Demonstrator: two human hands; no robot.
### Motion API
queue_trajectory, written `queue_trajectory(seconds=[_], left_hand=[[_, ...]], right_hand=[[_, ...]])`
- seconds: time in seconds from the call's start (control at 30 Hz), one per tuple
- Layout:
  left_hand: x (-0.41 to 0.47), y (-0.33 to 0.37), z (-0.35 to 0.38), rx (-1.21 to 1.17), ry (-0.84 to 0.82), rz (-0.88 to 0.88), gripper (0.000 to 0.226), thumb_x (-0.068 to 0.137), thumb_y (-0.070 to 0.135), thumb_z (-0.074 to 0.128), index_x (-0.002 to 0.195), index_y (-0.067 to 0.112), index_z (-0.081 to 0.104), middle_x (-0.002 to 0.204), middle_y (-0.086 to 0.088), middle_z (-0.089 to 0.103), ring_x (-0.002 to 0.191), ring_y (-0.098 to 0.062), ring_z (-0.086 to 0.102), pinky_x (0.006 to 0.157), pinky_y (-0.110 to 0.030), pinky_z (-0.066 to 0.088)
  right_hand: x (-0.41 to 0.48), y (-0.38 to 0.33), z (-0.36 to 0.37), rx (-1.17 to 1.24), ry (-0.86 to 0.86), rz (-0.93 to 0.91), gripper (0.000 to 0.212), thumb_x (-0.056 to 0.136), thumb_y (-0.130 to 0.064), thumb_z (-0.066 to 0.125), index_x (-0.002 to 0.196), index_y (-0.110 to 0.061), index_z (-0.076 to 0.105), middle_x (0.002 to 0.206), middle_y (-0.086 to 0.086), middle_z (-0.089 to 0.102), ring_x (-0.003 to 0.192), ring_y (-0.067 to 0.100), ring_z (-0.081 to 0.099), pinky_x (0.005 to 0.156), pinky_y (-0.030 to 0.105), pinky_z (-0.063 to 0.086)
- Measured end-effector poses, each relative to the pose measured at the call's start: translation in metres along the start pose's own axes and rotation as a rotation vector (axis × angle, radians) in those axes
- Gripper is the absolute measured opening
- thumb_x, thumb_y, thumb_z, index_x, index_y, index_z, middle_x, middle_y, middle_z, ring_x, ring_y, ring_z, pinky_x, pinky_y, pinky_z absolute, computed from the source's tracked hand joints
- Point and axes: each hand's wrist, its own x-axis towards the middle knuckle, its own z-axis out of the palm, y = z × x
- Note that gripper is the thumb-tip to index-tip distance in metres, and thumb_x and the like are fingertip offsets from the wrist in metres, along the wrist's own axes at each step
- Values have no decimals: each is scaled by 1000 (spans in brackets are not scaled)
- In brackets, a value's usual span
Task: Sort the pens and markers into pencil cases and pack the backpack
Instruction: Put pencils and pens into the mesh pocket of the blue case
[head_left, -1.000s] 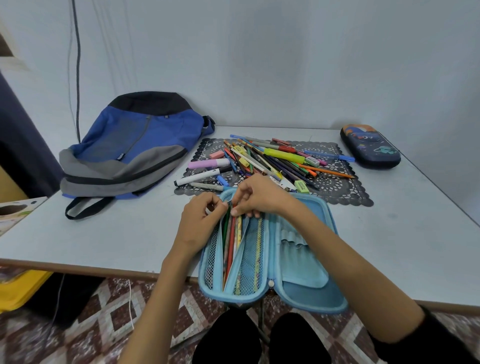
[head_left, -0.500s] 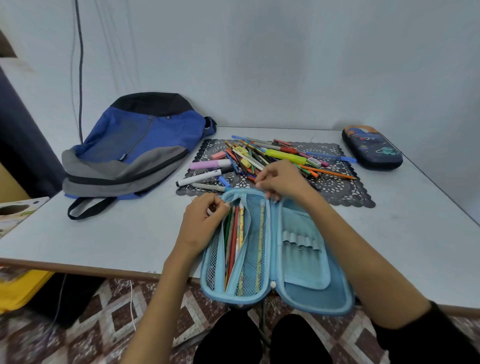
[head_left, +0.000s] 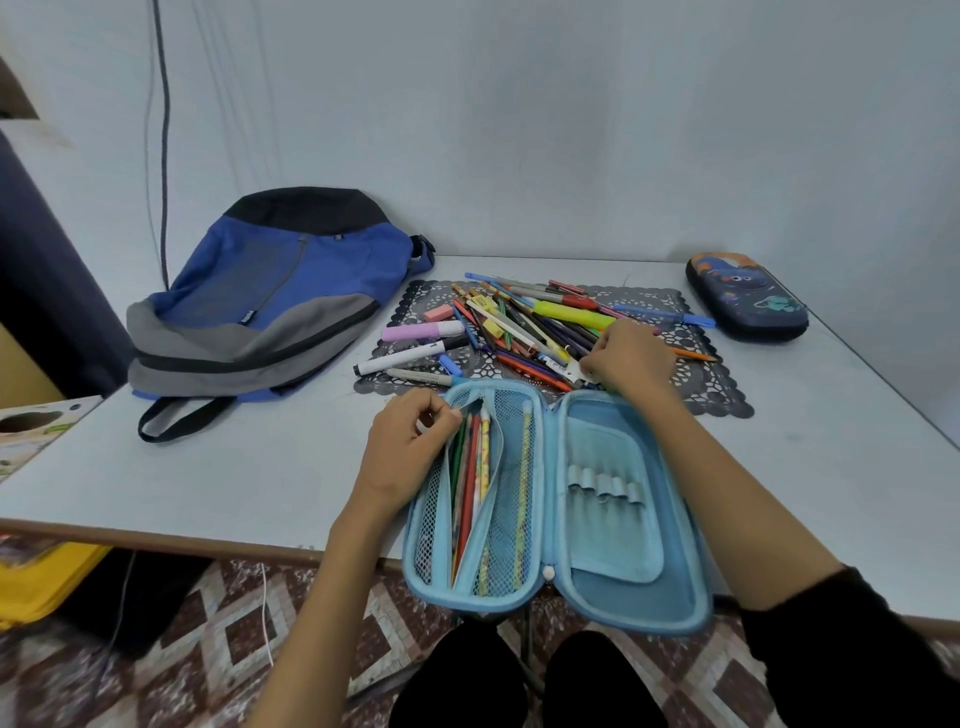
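Observation:
A light blue pencil case lies open at the table's near edge, with several pencils in its left mesh pocket. My left hand pinches the pocket's open edge near its top. My right hand reaches over the pile of pens and markers on the dark lace mat, fingers curled around something at the pile's near right; what it holds is hidden. A blue and grey backpack lies flat at the left. A dark printed pencil case sits shut at the far right.
The white table ends just in front of me, and the open case overhangs that edge. A wall stands right behind the table. A cable hangs down behind the backpack. A yellow box sits on the floor at the left.
My right hand left the mesh pocket and moved away and to the right onto the pen pile. My left hand stayed on the pocket's edge.

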Motion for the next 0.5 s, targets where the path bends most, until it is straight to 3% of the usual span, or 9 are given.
queue_trajectory(seconds=[0.23, 0.37, 0.5], left_hand=[[0, 1, 0, 4, -2, 3, 32, 81, 46, 53, 72, 16, 58, 75, 2, 60, 70, -15, 49, 64, -33, 40], [1, 0, -1, 0, -5, 9, 31, 81, 45, 53, 72, 16, 58, 74, 2, 59, 69, -13, 48, 62, -30, 39], [1, 1, 1, -6, -5, -4, 26, 84, 39, 56, 72, 16, 58, 74, 2, 59, 68, -11, 47, 62, -29, 37]], right_hand=[[-4, -4, 3, 78, 138, -13, 18, 79, -28, 67, 77, -11, 72, 75, 5, 71, 70, 22, 63, 55, 24, 34], [-2, -4, -4, 405, 267, -77, 8, 82, -19, 66, 88, -16, 70, 81, -2, 67, 75, 14, 60, 60, 25, 44], [0, -11, -15, 711, 427, -142, 9, 85, -15, 68, 94, -13, 68, 85, -2, 66, 72, 5, 55, 58, 9, 39]])
